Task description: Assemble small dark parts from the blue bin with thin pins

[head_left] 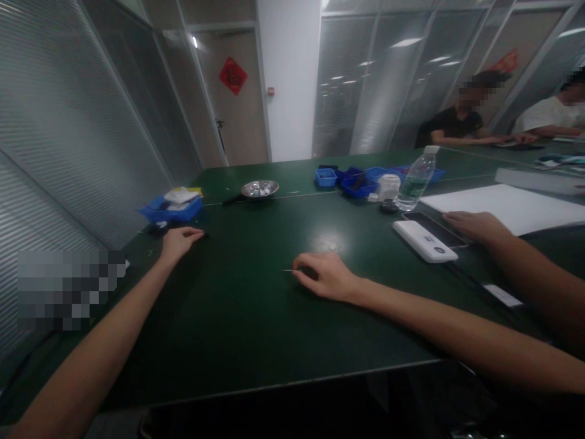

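While the right hand [326,275] pinched a thin pin [289,270] against the green desk [256,317], its grip closed on it, the left hand [179,241] lay loosely curled and holding nothing near a blue tray [171,207]. Lifting the pin seemingly called for a fine fingertip hold; a co-worker's hand [473,224], white device [425,241] and water bottle [415,180] crowded the right side.

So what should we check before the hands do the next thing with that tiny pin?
1. Right hand pinches the thin pin: ok.
2. Pin's tip lies over bare green table: ok.
3. Left hand is near the blue tray and holds nothing: cannot tell.
4. Another person's hand is apart from the pin: ok.
5. White device lies out of the way: ok.
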Action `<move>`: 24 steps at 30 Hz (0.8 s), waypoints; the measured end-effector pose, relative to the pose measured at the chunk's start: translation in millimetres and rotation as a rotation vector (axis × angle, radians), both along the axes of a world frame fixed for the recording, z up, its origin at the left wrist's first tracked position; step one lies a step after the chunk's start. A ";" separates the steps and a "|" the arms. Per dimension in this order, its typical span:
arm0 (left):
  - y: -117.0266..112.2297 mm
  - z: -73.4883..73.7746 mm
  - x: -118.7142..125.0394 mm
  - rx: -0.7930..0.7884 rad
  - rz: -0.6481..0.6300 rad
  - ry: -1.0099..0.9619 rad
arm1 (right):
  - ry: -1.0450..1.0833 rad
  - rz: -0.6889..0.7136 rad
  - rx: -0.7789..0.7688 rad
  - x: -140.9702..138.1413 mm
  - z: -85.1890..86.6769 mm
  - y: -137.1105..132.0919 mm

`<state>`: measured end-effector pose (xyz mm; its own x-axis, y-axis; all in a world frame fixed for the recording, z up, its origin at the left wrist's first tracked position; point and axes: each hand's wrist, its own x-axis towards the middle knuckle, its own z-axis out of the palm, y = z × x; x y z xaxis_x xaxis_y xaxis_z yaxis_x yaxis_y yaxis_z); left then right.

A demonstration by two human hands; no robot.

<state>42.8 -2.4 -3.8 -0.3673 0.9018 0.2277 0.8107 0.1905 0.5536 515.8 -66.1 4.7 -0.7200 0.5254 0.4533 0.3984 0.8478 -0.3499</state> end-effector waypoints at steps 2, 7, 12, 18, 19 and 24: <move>-0.7 1.0 2.7 -0.008 -0.006 0.015 | -0.009 -0.004 -0.006 0.2 0.2 -0.4; -12.8 1.4 14.8 -0.011 -0.130 0.287 | -0.017 -0.005 -0.017 0.6 3.1 -2.3; -27.0 0.0 25.8 0.028 -0.253 0.632 | -0.008 -0.004 -0.014 0.0 3.2 -2.5; -27.4 -1.9 26.7 0.046 -0.256 0.717 | -0.018 -0.002 -0.012 -0.3 1.0 -1.1; -26.5 -2.6 25.6 0.047 -0.252 0.706 | -0.022 -0.004 -0.010 -0.2 1.2 -1.1; -24.7 -1.9 23.1 0.076 -0.249 0.629 | -0.037 -0.003 -0.020 0.0 1.8 -0.7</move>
<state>65.9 -27.1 -5.7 0.0720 0.9153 0.3964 0.9974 -0.0640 -0.0334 515.8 -66.9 6.5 -0.7346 0.5358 0.4162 0.4135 0.8399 -0.3515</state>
